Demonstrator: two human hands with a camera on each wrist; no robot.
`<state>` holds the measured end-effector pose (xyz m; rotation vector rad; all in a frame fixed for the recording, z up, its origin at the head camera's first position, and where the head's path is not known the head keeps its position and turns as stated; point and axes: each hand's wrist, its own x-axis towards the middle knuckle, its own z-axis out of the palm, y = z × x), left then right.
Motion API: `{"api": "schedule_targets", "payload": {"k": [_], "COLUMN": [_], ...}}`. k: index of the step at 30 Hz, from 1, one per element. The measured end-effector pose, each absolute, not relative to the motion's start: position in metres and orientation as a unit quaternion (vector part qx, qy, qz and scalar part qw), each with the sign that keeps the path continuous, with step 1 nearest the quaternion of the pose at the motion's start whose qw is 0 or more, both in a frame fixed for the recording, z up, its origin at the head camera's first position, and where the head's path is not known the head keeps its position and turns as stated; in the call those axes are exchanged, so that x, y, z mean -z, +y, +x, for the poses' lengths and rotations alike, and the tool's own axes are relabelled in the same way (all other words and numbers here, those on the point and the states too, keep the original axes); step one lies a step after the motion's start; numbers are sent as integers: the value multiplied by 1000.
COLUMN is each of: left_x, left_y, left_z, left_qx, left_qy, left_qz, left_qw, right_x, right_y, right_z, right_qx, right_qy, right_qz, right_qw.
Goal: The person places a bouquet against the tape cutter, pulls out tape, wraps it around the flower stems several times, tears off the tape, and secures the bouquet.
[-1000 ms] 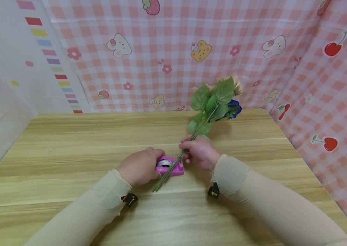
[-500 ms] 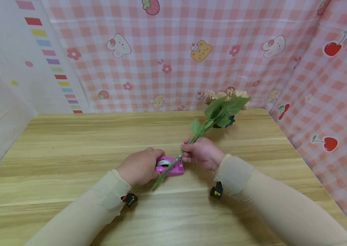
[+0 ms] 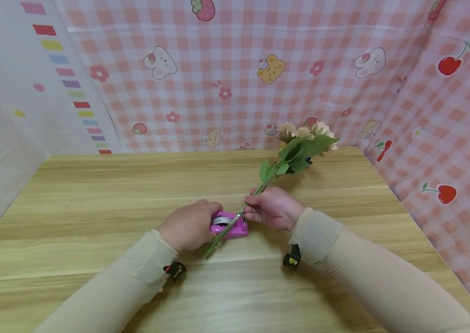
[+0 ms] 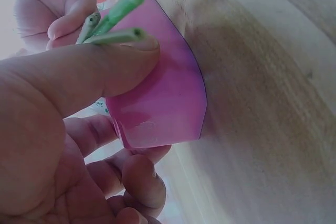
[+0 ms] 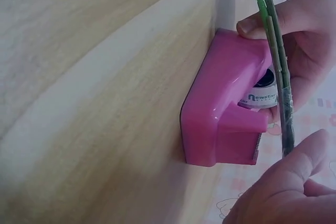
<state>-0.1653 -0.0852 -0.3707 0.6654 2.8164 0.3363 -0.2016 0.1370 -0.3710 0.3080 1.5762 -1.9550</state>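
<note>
My left hand (image 3: 189, 225) grips a pink tape dispenser (image 3: 241, 230) on the table, thumb on one side and fingers on the other. A roll of tape (image 5: 262, 97) sits in it, and its toothed cutting edge faces my right hand. My right hand (image 3: 275, 209) pinches a bunch of artificial flowers (image 3: 313, 145) by the stems, just beyond the dispenser. Slanting over the dispenser, the stems (image 5: 275, 45) have their cut ends near my left thumb. Shiny clear tape (image 5: 286, 109) covers a short stretch of stem beside my right fingers. Pale blooms and green leaves point away to the right.
The wood-grain table (image 3: 135, 185) extends around both hands. Pink checked cloth (image 3: 235, 55) hangs behind it, with more cloth at the right and a white sheet (image 3: 6, 92) at the left. The flower heads are near the table's back edge.
The bunch has turned in my right hand: its heads swung lower and rightward, pale blooms show more, and the blue flower is now nearly hidden. My left hand and the dispenser stayed put.
</note>
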Motion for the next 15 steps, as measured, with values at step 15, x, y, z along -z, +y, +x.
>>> {"api": "schedule_targets", "payload": {"k": [15], "left_x": [370], "left_y": [-85], "left_z": [-165], "left_qx": [-128], "left_qy": [959], "left_qz": [224], "left_qw": [119], "right_x": [370], "right_y": [130], "right_z": [-202], "right_qx": [715], "right_qy": [621], "right_qz": [128], "right_qw": [295]}}
